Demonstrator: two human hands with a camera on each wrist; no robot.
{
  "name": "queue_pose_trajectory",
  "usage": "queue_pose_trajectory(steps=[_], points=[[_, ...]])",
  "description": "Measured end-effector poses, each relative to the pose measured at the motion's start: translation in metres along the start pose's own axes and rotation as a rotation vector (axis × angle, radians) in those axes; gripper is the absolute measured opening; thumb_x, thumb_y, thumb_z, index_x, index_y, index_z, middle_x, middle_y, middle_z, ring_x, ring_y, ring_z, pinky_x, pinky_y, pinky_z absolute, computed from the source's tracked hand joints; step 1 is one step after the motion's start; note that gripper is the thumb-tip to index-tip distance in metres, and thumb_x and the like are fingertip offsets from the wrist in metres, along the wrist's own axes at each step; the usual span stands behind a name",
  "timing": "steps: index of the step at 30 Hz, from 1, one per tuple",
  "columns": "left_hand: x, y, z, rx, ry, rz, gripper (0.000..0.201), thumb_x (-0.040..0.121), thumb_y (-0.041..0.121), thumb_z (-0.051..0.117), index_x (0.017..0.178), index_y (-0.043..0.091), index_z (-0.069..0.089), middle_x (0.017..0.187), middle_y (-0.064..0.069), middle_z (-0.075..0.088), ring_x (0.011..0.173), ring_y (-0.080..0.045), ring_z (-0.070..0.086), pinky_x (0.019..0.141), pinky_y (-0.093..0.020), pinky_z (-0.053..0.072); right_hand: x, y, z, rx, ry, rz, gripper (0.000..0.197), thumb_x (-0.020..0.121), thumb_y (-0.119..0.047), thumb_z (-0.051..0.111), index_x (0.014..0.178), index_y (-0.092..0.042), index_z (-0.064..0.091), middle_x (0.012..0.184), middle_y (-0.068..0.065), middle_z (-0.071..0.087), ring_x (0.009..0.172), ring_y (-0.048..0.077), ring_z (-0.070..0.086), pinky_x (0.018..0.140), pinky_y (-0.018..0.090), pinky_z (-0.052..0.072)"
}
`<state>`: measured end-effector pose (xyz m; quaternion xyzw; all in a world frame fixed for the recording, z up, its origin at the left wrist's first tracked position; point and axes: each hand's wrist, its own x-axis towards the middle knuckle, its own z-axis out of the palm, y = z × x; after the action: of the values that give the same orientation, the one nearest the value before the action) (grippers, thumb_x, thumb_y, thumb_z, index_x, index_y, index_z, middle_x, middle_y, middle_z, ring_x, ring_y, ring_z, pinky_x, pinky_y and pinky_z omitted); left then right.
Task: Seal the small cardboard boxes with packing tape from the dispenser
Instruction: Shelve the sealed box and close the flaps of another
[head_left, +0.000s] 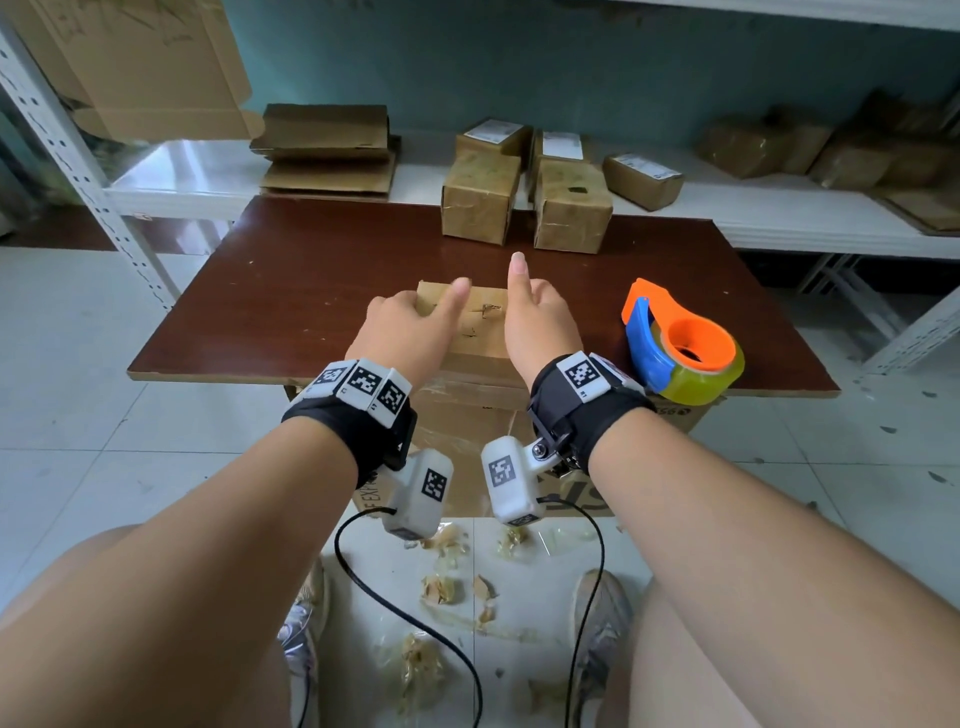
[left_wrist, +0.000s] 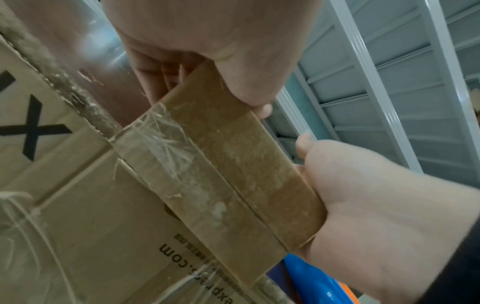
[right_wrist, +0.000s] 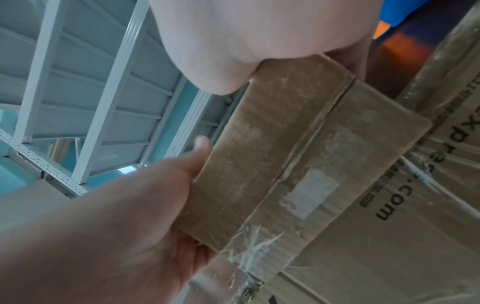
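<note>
— What's the small box (head_left: 480, 332) made of?
— Matt brown cardboard, scuffed, with whitish rubbed patches and glossy clear tape (left_wrist: 161, 139) wrinkled over one end.
— And the tabletop (head_left: 311, 291)?
— Dark reddish wood-look board, smooth with a faint sheen; its edge shows raw, pale material.
— The dispenser (head_left: 680, 348)?
— Glossy plastic, orange and blue, around a yellowish translucent tape roll.
— The shelf (head_left: 197, 182)?
— White painted metal, smooth, with perforated uprights.
— The floor (head_left: 104, 441)?
— Pale glazed tiles, speckled with grime.
</note>
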<state>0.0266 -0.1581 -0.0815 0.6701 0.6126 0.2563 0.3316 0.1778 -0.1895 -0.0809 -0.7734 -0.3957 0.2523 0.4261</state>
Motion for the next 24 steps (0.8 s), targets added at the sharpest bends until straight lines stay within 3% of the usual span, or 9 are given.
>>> queue_pose_trajectory(steps=[2, 4, 6, 9, 12, 15, 18, 20, 24], points=[[0.0, 0.001, -0.001, 0.029, -0.06, 0.019, 0.1, 0.06, 0.105, 0.056, 0.11, 0.019, 0.064, 0.112, -0.001, 0.068, 0.092, -0.02, 0.07, 0.081, -0.042, 0.06, 0.0, 0.0, 0.0, 0.003, 0.001, -0.004, 0.063, 0.103, -0.075, 0.022, 0.107, -0.025, 0.061, 0.09, -0.011, 0.063, 0.087, 0.016, 0.061, 0.08, 0.038, 0.042], [0.001, -0.001, -0.004, 0.022, -0.086, 0.042, 0.087, 0.063, 0.091, 0.075, 0.112, 0.019, 0.065, 0.105, 0.002, 0.07, 0.092, -0.016, 0.07, 0.075, -0.036, 0.058, 0.0, -0.001, -0.001, -0.009, 0.002, -0.006, 0.063, 0.103, -0.074, 0.022, 0.108, -0.024, 0.061, 0.09, -0.011, 0.062, 0.086, 0.015, 0.06, 0.078, 0.037, 0.04], [0.004, -0.007, -0.004, -0.044, -0.045, 0.075, 0.066, 0.073, 0.077, 0.081, 0.103, 0.019, 0.069, 0.094, 0.004, 0.073, 0.085, -0.014, 0.07, 0.072, -0.033, 0.057, -0.001, -0.001, -0.001, -0.031, 0.001, -0.011, 0.065, 0.102, -0.076, 0.021, 0.108, -0.025, 0.06, 0.091, -0.01, 0.064, 0.09, 0.019, 0.062, 0.077, 0.037, 0.04], [0.004, -0.013, -0.001, -0.057, 0.048, 0.109, 0.063, 0.084, 0.075, 0.071, 0.084, 0.012, 0.065, 0.074, 0.001, 0.067, 0.067, -0.019, 0.065, 0.06, -0.035, 0.05, -0.003, -0.001, -0.001, -0.067, -0.005, -0.023, 0.064, 0.1, -0.079, 0.022, 0.106, -0.027, 0.059, 0.093, -0.008, 0.067, 0.091, 0.02, 0.063, 0.078, 0.038, 0.043], [0.001, -0.009, 0.001, 0.001, 0.016, 0.107, 0.075, 0.085, 0.083, 0.059, 0.087, 0.008, 0.063, 0.078, -0.008, 0.068, 0.074, -0.026, 0.068, 0.066, -0.04, 0.053, -0.004, -0.002, -0.001, -0.06, -0.001, -0.015, 0.064, 0.1, -0.079, 0.023, 0.106, -0.026, 0.06, 0.093, -0.009, 0.067, 0.089, 0.017, 0.063, 0.074, 0.037, 0.042], [-0.002, -0.004, -0.001, 0.026, -0.07, 0.126, 0.073, 0.077, 0.083, 0.072, 0.084, 0.012, 0.056, 0.079, 0.0, 0.062, 0.071, -0.018, 0.059, 0.064, -0.031, 0.043, -0.006, -0.003, 0.0, -0.056, 0.014, -0.007, 0.063, 0.101, -0.077, 0.024, 0.11, -0.026, 0.059, 0.094, -0.01, 0.066, 0.087, 0.015, 0.062, 0.071, 0.037, 0.038], [0.002, -0.008, -0.001, -0.009, -0.013, 0.113, 0.065, 0.074, 0.081, 0.077, 0.086, 0.019, 0.061, 0.082, 0.005, 0.068, 0.075, -0.014, 0.065, 0.06, -0.03, 0.042, -0.009, 0.0, 0.001, -0.06, 0.017, -0.004, 0.064, 0.1, -0.079, 0.024, 0.117, -0.028, 0.057, 0.107, -0.007, 0.067, 0.098, 0.02, 0.062, 0.077, 0.037, 0.04], [0.003, -0.011, 0.001, 0.017, 0.025, 0.121, 0.063, 0.078, 0.082, 0.072, 0.084, 0.02, 0.059, 0.08, 0.005, 0.067, 0.073, -0.015, 0.065, 0.058, -0.03, 0.042, -0.009, 0.002, 0.001, -0.055, 0.018, -0.006, 0.067, 0.099, -0.08, 0.023, 0.123, -0.028, 0.058, 0.112, -0.006, 0.067, 0.101, 0.021, 0.061, 0.08, 0.037, 0.04], [0.004, -0.01, 0.003, 0.135, 0.066, 0.113, 0.07, 0.08, 0.088, 0.061, 0.097, 0.02, 0.059, 0.086, 0.006, 0.067, 0.077, -0.012, 0.065, 0.058, -0.031, 0.044, -0.009, 0.006, 0.002, -0.049, 0.023, -0.012, 0.066, 0.098, -0.081, 0.025, 0.125, -0.03, 0.058, 0.114, -0.005, 0.067, 0.101, 0.021, 0.062, 0.081, 0.037, 0.041]])
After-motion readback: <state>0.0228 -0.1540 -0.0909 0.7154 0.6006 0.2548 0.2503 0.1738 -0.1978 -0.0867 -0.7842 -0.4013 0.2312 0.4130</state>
